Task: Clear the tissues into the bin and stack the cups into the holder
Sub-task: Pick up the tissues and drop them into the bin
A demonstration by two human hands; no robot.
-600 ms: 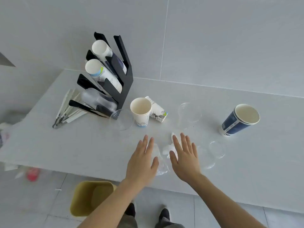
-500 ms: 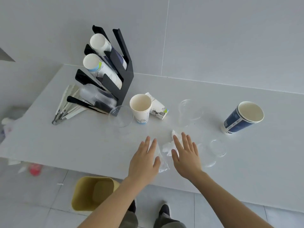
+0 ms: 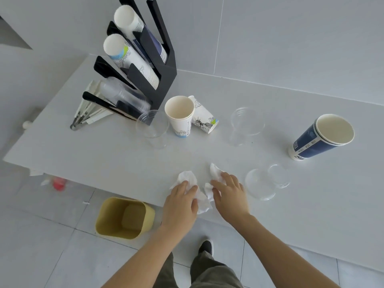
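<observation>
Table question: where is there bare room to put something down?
The table is bare right of the right hand, below the blue cup, and left of the tissues, below the holder. It is crowded around the holder and white cups.

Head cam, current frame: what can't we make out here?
- Tissues: parts lie under the left hand and right hand; count unclear.
- Holder: top cut off by the frame edge.
- Stacked clear cups in the holder: transparent, number unreadable.
- Red object on the floor: blurred.
</observation>
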